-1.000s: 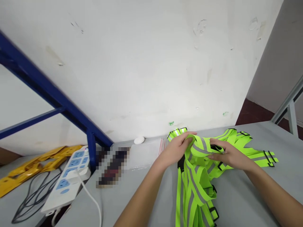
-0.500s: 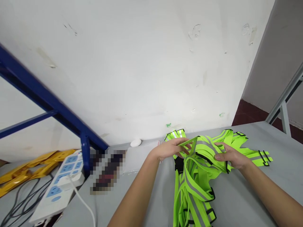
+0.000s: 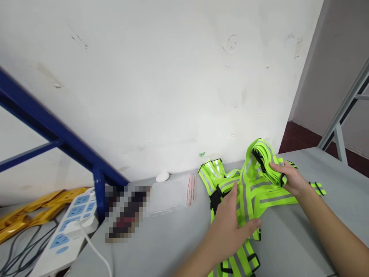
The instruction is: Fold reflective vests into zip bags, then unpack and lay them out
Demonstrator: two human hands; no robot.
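Observation:
Bright yellow-green reflective straps [image 3: 245,192] with grey stripes and black buckles lie heaped on the grey table. My right hand [image 3: 291,177] grips a rolled bundle of this reflective strap [image 3: 266,159], raised above the heap, with a loose length hanging down from it. My left hand [image 3: 230,223] is over the near part of the heap, thumb and fingers apart, holding nothing that I can see. A black buckle [image 3: 215,199] shows just beyond its fingertips.
Clear zip bags [image 3: 173,192] with red seals lie left of the straps, near a white oval object [image 3: 162,177]. A blue metal frame [image 3: 99,188], a power strip [image 3: 72,227] with cables and yellow straps [image 3: 43,204] are at the left. The white wall [image 3: 173,84] rises behind.
My left hand has let go of the strap and moved down toward me. My right hand has lifted the rolled bundle and turned it more upright.

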